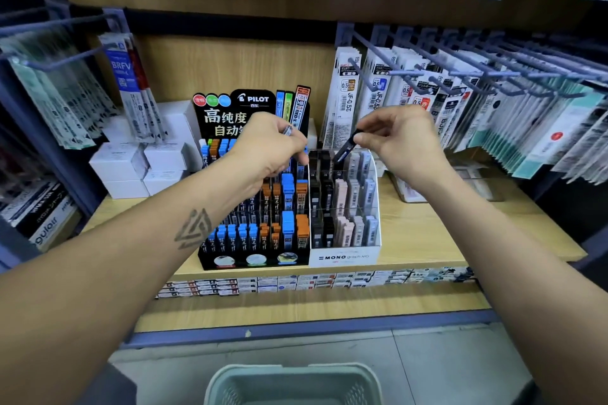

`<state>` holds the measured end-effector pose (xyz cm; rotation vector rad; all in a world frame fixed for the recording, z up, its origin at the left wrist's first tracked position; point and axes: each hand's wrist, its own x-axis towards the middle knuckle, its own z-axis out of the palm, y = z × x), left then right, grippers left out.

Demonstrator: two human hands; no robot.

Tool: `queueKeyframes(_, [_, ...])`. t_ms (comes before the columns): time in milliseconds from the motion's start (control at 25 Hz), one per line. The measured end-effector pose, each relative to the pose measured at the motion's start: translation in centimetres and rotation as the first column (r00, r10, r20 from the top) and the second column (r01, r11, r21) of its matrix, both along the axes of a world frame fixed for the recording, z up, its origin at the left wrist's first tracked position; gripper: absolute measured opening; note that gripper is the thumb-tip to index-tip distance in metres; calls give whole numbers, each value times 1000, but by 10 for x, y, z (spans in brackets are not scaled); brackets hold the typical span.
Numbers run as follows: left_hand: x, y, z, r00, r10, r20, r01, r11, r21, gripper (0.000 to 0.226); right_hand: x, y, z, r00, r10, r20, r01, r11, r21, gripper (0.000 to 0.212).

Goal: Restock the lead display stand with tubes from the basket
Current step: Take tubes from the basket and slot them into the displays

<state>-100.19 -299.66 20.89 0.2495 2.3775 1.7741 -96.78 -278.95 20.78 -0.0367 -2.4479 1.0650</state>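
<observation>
Shelf (427, 240): right hand (404, 141) pinches dark tube (346, 147) above white stand (345, 256).

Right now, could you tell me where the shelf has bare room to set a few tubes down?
Bare wood lies right of the MONO stand, toward the shelf's front edge, and a narrower strip left of the Pilot stand, below the white boxes. Behind both stands, packets and boxes crowd it.

1. The right hand (399, 138) pinches a dark lead tube (347, 146), tilted, just over the far row of the white MONO stand (345, 256).
2. The left hand (266, 149) grips a small tube (288, 130) above the black PILOT stand (253, 260).
3. Both stands sit side by side on the wooden shelf (427, 240).
4. A pale green basket (292, 383) sits near, on the floor.
</observation>
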Motion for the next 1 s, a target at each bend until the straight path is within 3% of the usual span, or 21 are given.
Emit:
queueKeyframes(200, [-2,-2,-2,1000,7,26,-7,1000,12,11,-17,-24,-19,1000,26,-11,-24,988,150,13])
queueKeyframes(400, [-3,-7,-4,999,11,48,-13,1000,29,10,-25,-37,-21,998,38,-52,-27,981,192,14])
queueKeyframes(720, [-1,-13,-4,998,-5,57,6,1000,-4,10,-20,-12,4,989,33,142,-50,992,119,14])
queueKeyframes(840, [2,-10,-4,998,-23,61,23,1000,-4,10,-19,-8,-4,993,-29,111,2,971,240,12])
queueKeyframes(1000, [4,-3,-5,998,-33,61,32,999,5,11,-19,-6,-4,999,-39,38,30,978,205,9])
